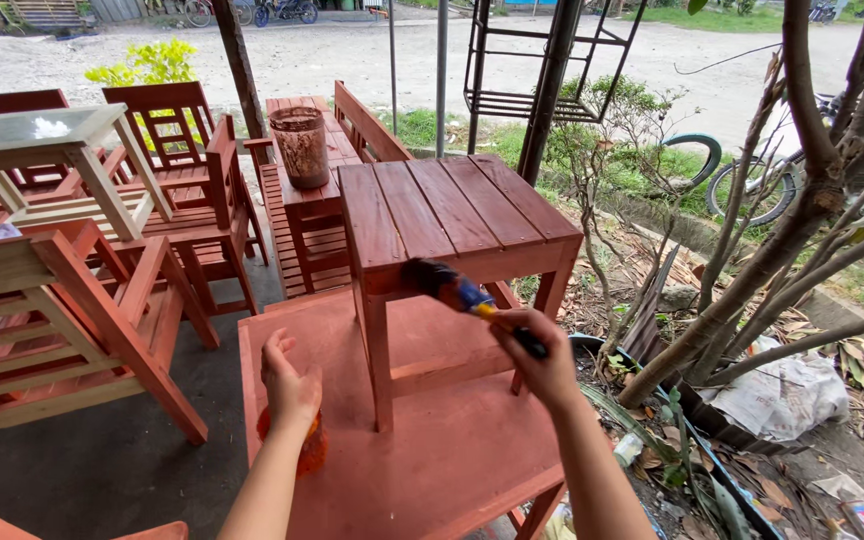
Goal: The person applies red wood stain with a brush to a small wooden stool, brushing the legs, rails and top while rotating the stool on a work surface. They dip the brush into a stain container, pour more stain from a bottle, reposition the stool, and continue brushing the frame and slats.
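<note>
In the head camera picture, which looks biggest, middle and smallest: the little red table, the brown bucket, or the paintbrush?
1. Little red table, biggest.
2. Brown bucket.
3. Paintbrush, held in the right hand.
The bucket stands farther off, so bucket versus paintbrush is unsure.

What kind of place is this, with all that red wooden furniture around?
Probably an open-air furniture workshop. The right hand holds a paintbrush against a red-stained stool, a stained bucket sits nearby, and unfinished chairs stand around.

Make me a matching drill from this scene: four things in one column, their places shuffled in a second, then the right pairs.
1. paintbrush
2. small red table
3. stained bucket
4. orange container

a. under the left hand
b. on the bench behind
c. in the right hand
d. standing on the low red platform

Pairs: 1-c, 2-d, 3-b, 4-a
</note>
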